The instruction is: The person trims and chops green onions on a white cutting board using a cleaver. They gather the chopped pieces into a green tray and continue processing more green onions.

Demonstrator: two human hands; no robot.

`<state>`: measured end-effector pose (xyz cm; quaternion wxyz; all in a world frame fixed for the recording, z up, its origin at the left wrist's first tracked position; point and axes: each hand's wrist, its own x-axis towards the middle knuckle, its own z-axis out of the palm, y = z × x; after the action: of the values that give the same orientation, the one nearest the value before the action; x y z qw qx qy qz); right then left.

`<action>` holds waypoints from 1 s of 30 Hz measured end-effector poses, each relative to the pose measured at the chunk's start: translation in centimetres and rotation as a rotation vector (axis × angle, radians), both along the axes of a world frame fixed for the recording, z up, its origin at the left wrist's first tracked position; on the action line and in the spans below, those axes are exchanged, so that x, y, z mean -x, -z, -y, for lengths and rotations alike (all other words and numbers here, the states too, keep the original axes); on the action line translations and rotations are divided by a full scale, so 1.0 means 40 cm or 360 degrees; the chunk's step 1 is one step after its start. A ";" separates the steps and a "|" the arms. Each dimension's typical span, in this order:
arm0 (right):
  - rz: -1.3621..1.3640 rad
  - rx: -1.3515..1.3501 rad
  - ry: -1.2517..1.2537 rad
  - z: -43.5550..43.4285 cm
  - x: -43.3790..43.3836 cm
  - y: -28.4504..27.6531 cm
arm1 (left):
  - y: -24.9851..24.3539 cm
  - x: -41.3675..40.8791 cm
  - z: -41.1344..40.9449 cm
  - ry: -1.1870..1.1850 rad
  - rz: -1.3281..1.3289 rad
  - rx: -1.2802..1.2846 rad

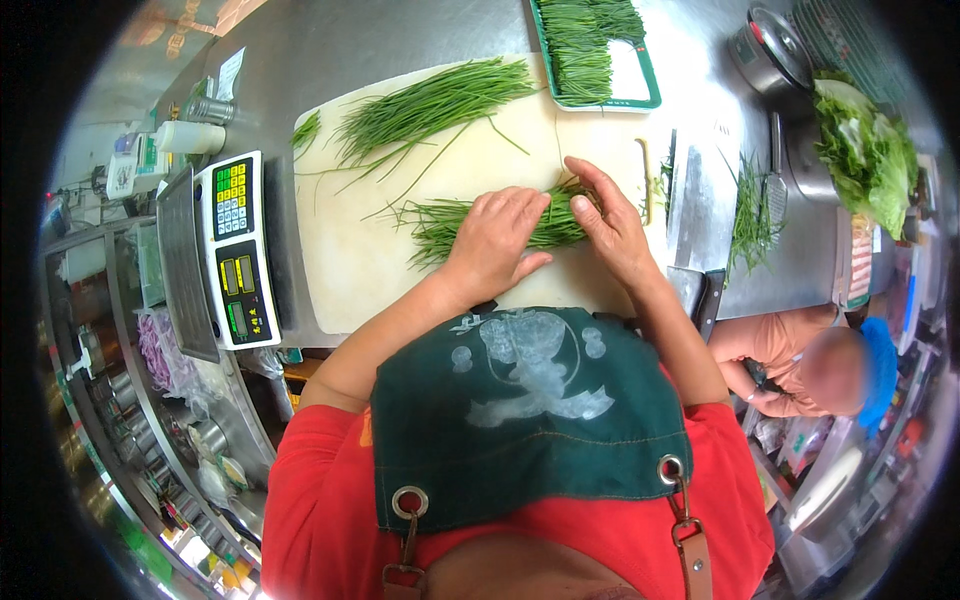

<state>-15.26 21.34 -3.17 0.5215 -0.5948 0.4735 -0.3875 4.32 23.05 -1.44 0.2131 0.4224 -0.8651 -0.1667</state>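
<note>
A small bundle of green chives [439,229] lies across the white cutting board [337,277], under both hands. My left hand [495,240] rests over the middle of the bundle, fingers together; whether it grips is hard to tell. At the bundle's right end my right hand [611,225] has thumb and fingers apart around the tips, and any hold is unclear. Behind them on the board is a larger pile of chives [435,105], with a short tuft at the far left. A green-rimmed tray [646,82] at the back holds neatly laid chives.
A digital scale [241,255] stands left of the board. To the right lie a cleaver [694,217] with a dark handle, chive scraps [750,217] and a grater-like tool [777,180]. A lidded metal pot [776,56] and lettuce [862,150] are farther right. Another person [795,367] is at the right.
</note>
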 end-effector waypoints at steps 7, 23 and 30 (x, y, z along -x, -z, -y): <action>0.0256 0.0049 0.0233 -0.007 -0.004 0.005 | 0.009 0.010 -0.016 -0.0088 -0.0069 0.0026; 0.0689 -0.0095 0.0373 -0.027 0.017 -0.007 | 0.012 0.028 -0.018 -0.0168 0.0023 0.0060; -0.0418 0.0109 0.0416 -0.086 0.064 0.000 | 0.030 0.034 -0.013 -0.0202 0.0055 0.0128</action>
<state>-17.81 24.78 -3.16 0.3799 -0.5911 0.5972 -0.3867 2.96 23.58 -2.62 0.2252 0.4702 -0.8462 -0.1105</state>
